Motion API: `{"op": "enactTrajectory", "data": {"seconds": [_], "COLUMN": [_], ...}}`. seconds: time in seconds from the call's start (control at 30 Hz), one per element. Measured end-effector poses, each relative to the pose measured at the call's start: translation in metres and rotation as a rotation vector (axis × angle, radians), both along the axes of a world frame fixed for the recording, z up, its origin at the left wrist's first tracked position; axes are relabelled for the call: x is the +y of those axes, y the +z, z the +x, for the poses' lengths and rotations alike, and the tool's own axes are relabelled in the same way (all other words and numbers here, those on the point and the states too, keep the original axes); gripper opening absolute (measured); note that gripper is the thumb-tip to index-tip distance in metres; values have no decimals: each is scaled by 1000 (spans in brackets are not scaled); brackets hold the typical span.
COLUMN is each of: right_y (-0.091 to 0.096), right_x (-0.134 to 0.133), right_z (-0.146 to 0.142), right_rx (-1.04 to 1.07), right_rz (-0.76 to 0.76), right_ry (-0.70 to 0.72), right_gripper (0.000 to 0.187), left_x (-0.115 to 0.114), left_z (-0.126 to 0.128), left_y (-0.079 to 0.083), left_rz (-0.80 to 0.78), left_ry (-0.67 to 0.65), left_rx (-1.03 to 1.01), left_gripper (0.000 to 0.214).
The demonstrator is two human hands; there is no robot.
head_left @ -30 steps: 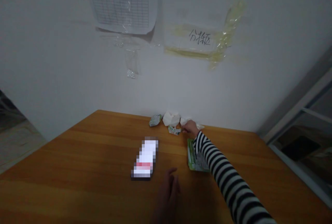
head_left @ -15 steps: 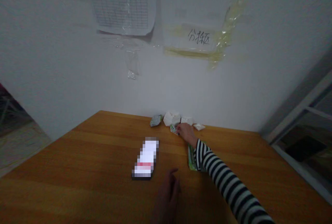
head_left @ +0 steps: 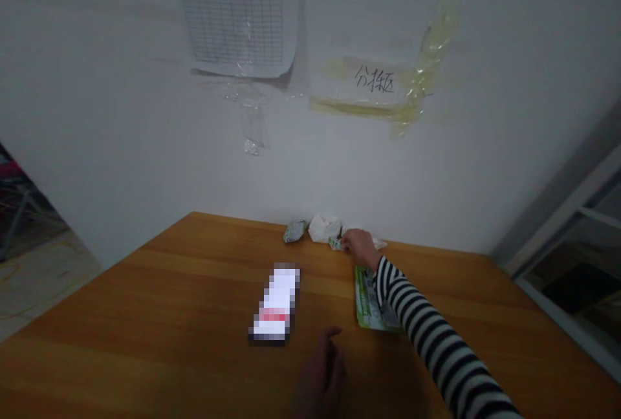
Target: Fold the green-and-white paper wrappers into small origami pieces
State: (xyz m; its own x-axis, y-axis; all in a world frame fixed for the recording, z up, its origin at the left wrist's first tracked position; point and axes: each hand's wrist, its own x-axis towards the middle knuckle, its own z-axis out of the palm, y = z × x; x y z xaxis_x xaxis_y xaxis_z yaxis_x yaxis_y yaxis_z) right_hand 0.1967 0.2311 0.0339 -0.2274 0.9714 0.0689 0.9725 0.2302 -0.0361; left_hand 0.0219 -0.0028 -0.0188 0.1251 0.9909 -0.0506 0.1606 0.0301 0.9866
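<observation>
At the back of the wooden table (head_left: 160, 277), my right hand (head_left: 359, 246) reaches out in a black-and-white striped sleeve. Its fingers are closed on the edge of a small green-and-white wrapper (head_left: 335, 244). Just behind the wrapper sits a crumpled white tissue (head_left: 324, 229), and more white paper (head_left: 379, 244) is partly hidden behind my hand. Under my right forearm lies a flat green packet (head_left: 369, 306), its right side covered by the sleeve. My left hand (head_left: 323, 370), dim near the front, holds nothing; its thumb and fingers are apart, loosely bent.
A phone (head_left: 275, 302) with a lit, blurred screen lies left of my hands. A crumpled grey-green packet (head_left: 294, 231) rests against the wall at the back. Taped paper sheets (head_left: 237, 18) hang on the wall. To the right stands a metal-framed shelf (head_left: 572, 225).
My right hand has shifted slightly right, and the wrapper with it, away from the tissue. More of the green packet shows. The whole view has tilted up a little; my left hand keeps its pose.
</observation>
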Motion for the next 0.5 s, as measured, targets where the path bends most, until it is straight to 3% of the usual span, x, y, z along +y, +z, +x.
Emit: {"op": "enactTrajectory", "data": {"seconds": [0.3, 0.4, 0.5], "right_y": [7, 12, 4], "right_x": [-7, -35, -84], "right_z": [4, 11, 19], "right_rx": [64, 125, 177], "right_rz": [86, 174, 206], "right_ry": [-3, -27, -22], "right_gripper": [25, 27, 30], "left_x": [0, 1, 1], "left_z": [-2, -3, -4], "left_y": [0, -2, -1], "left_rz": [-33, -10, 13], "left_ry": [-21, -52, -59], "left_rx": [-18, 17, 58], "left_gripper": [48, 48, 48]}}
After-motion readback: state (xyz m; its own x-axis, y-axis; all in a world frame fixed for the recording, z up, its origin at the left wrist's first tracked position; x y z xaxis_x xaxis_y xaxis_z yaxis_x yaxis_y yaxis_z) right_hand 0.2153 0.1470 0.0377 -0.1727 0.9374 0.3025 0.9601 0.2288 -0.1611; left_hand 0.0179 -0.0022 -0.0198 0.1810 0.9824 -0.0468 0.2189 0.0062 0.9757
